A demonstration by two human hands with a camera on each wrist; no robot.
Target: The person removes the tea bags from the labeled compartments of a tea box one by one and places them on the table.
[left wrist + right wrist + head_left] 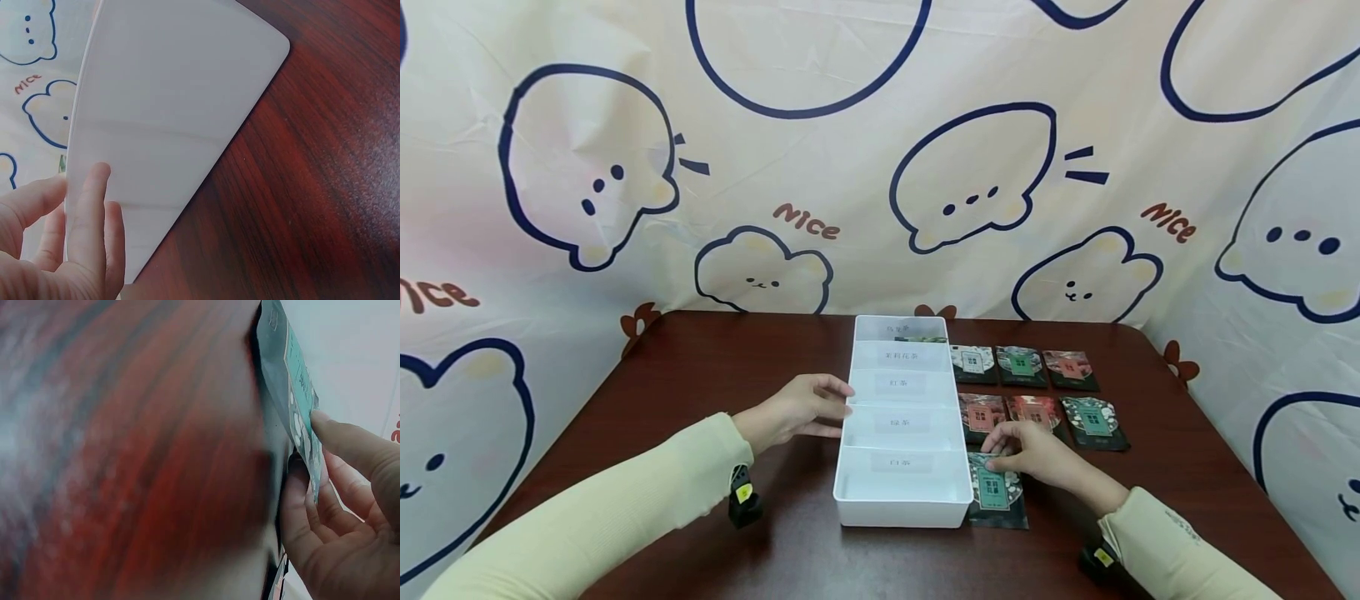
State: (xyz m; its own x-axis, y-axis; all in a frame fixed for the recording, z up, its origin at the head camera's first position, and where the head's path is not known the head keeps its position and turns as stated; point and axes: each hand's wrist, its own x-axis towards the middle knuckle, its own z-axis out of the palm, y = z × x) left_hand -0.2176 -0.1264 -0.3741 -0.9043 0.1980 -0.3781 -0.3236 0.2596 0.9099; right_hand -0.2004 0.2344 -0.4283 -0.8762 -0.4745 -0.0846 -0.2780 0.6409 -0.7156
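Note:
In the head view a long white divided box [902,514] stands on the table, its compartments labelled with Chinese tea names. My left hand [801,408] rests on the box's left side, fingers fairly straight, with fingertips against the outer wall [150,112] in the left wrist view. Beside the box's near right corner, my right hand [1033,454] pinches the upper edge of a green-labelled tea sachet [996,496]. The right wrist view shows the thumb [344,437] on the sachet's printed front [303,381] and fingers behind it, that edge raised.
Right of the box, more tea sachets lie in two rows, among them a white-labelled one [973,364], a red-labelled one [1071,369] and a green-labelled one [1093,422]. Another sachet [921,339] shows in the farthest compartment. A patterned cloth [865,167] hangs behind the brown table [737,350].

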